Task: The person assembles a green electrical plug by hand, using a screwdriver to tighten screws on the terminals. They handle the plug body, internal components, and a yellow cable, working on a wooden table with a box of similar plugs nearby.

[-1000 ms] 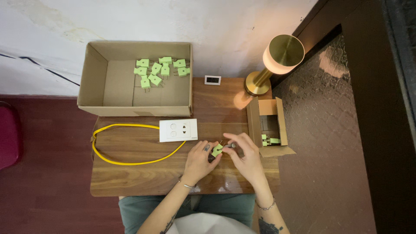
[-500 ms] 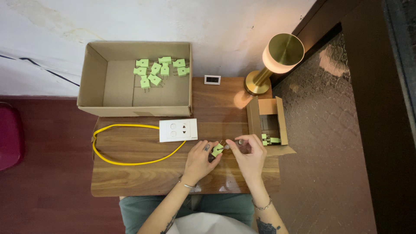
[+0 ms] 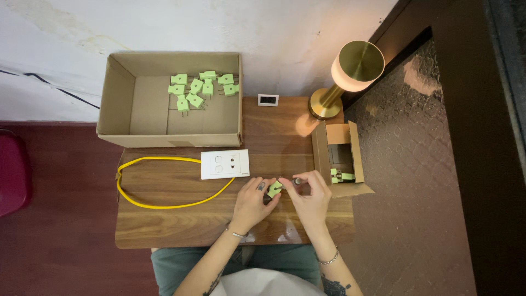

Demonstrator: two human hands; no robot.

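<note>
A small green plug adapter (image 3: 274, 188) is pinched between the fingertips of my left hand (image 3: 252, 201) over the wooden table (image 3: 181, 219). My right hand (image 3: 311, 197) touches the same adapter from the right and holds a small dark part at its fingertips. Both hands meet near the table's front middle. A white socket plate (image 3: 224, 164) with a yellow cable (image 3: 159, 183) lies just left of and behind my left hand.
A large cardboard box (image 3: 118, 104) at the back left holds several green adapters (image 3: 197, 87). A small open carton (image 3: 342, 159) at the right holds more green adapters. A brass lamp (image 3: 350, 71) and a small white display (image 3: 268, 100) stand at the back.
My right hand shifted slightly to the right and back toward the adapter, its fingers closing in on it. My left hand stayed nearly still.
</note>
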